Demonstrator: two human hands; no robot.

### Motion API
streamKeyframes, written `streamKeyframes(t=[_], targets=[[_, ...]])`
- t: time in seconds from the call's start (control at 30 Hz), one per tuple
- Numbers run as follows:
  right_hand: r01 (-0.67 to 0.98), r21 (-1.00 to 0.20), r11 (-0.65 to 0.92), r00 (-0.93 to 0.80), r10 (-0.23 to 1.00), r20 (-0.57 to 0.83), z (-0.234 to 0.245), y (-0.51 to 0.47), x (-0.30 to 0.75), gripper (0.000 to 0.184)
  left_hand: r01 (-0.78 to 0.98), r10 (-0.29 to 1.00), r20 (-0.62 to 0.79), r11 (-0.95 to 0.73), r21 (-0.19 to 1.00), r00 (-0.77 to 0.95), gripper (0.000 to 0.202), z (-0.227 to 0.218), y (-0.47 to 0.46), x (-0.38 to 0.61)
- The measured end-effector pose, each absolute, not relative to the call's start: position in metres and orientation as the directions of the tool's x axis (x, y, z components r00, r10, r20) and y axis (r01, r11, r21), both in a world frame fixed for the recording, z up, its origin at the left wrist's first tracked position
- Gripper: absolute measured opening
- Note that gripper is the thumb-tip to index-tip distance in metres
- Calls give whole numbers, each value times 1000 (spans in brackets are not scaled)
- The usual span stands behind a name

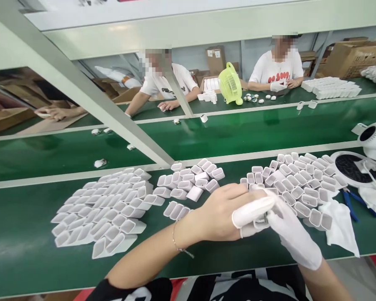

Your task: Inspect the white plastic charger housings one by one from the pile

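The left hand [222, 213], with white covers on some fingers, and the gloved right hand [296, 236] both grip a small white piece [260, 225] – partly hidden between them, above the green table [163, 259] – while white casings [105, 213] sit grouped leftward and beyond, and a blue-handled tool [351, 207] lies to the right

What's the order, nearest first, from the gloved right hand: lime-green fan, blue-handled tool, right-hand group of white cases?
In the head view, from the right hand:
1. White cases, just beyond it.
2. Blue-handled tool, to its right.
3. Lime-green fan, far forward and left.
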State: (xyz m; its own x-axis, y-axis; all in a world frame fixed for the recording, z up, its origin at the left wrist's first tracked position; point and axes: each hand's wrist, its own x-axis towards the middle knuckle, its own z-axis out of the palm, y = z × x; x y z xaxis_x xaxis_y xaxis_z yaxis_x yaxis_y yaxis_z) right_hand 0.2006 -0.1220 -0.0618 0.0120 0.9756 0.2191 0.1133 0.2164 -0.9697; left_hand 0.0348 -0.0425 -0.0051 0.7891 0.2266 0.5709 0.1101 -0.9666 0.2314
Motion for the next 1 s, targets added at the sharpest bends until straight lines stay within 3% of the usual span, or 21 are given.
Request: streamKeyframes(t=[0.17,0.27,0.37,0.43,0.53,0.6,0.67,0.73,0.8,0.9,1.0], targets=[[64,-993,101,-154,984,90,-41,-136,180,22,196,199,587,-978,70,785,29,-16,-73,8],[83,-993,88,-128,989,77,-45,-148,165,15,237,213,629,-970,47,748,22,-32,-91,-2],[86,-994,72,-112,992,62,-57,-157,149,10,275,225,759,-959,64,611,15,-63,-112,-8],[86,-996,23,-118,993,12,-68,-165,139,7,299,285,810,-943,142,513,18,-90,-129,-11],[141,-982,-124,-191,970,-149,-91,-179,127,13,350,505,754,-857,378,420,25,-129,-156,-24],[245,-951,-190,-231,941,-248,-106,-190,122,27,432,671,660,-734,524,339,28,-147,-170,-42],[385,-902,-194,-207,935,-289,-119,-198,121,45,570,795,582,-563,598,174,33,-160,-177,-68],[499,-854,-146,-161,953,-256,-129,-201,123,51,701,777,626,-409,585,-69,38,-168,-178,-97],[552,-832,-66,-141,975,-171,-138,-200,126,43,792,652,733,-336,509,-194,41,-175,-175,-121],[569,-816,103,-125,991,38,-152,-192,132,33,858,623,778,-353,374,-83,36,-185,-169,-142],[566,-798,207,-128,978,163,-165,-184,134,29,864,680,730,-326,384,-68,31,-189,-168,-150]])
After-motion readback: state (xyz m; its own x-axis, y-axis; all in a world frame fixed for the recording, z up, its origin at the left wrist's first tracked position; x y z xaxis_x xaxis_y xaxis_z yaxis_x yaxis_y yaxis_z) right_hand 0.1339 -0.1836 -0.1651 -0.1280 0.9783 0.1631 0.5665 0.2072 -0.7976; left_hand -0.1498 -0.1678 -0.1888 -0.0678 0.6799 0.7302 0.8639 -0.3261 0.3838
